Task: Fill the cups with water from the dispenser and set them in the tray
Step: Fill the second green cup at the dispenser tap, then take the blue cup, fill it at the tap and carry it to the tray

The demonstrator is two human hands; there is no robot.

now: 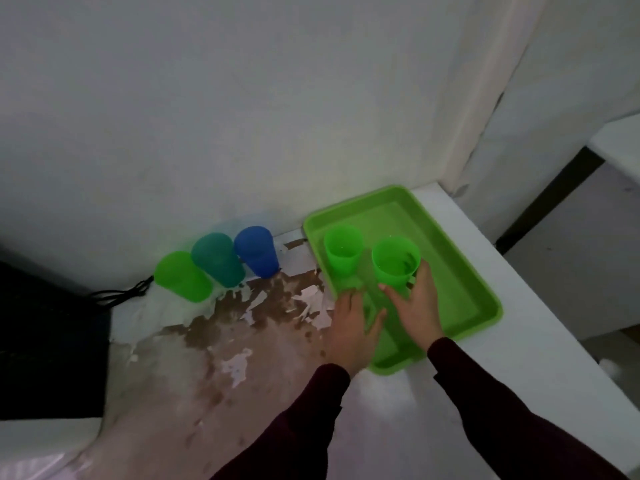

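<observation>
Your green tray (460, 282) lies flat at the table's right end, holding two upright green cups: one (343, 252) near its far-left corner and one (394, 263) just beside it, which your right hand (417, 306) touches at the base. Three more cups stand upside down by the wall, left of the tray: green (181, 277), teal (216, 259), blue (256, 251).

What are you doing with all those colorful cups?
A person's right hand holds a green cup standing in the green tray, next to another green cup already there. The left hand rests at the tray's near edge. Three more cups, green, teal and blue, wait upside down by the wall.
</observation>
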